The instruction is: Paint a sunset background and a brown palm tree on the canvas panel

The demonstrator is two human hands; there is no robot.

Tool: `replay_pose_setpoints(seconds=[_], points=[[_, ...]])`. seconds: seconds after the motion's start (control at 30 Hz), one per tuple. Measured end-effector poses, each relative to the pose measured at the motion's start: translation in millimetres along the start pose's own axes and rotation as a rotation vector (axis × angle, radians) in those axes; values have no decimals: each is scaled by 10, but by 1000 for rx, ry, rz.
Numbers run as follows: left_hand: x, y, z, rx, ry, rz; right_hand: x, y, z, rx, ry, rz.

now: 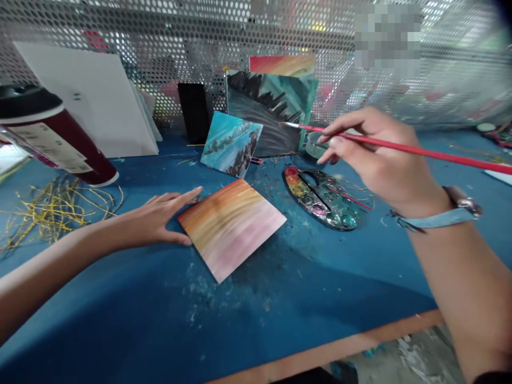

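In my right hand is a red paintbrush, pinched near its ferrule with the bristles pointing left. It hovers above the paint palette, an oval tray of wells with red, yellow, pink and green paint. A thin red stick lies across the palette. My left hand rests on the table, fingers spread, at the left edge of a small painted card. That card is shaded from orange to pale pink. Behind the palette stands a clear cup, partly hidden by my right fingers.
A small turquoise painting and a larger dark landscape painting lean at the back beside a black phone. On the left are a maroon tumbler, white boards and tangled yellow strands. Perforated metal closes the back.
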State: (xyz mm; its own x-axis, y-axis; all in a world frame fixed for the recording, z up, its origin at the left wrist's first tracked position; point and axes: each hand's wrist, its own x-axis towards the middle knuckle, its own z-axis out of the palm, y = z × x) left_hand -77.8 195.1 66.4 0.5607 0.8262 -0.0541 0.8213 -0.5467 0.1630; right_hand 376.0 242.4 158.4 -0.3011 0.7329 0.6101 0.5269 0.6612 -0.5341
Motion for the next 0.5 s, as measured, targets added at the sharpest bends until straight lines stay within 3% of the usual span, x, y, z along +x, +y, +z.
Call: replay_pose_setpoints(seconds=[0.27, 0.4, 0.5], points=[[369, 141, -120, -103, 95, -18, -72, 620, -394, 234, 265, 72], [433, 73, -77, -183, 113, -56, -70, 966, -443, 262, 237, 152], [528, -93, -134, -268, 123, -93, -3, 1103, -484, 255, 192, 207]])
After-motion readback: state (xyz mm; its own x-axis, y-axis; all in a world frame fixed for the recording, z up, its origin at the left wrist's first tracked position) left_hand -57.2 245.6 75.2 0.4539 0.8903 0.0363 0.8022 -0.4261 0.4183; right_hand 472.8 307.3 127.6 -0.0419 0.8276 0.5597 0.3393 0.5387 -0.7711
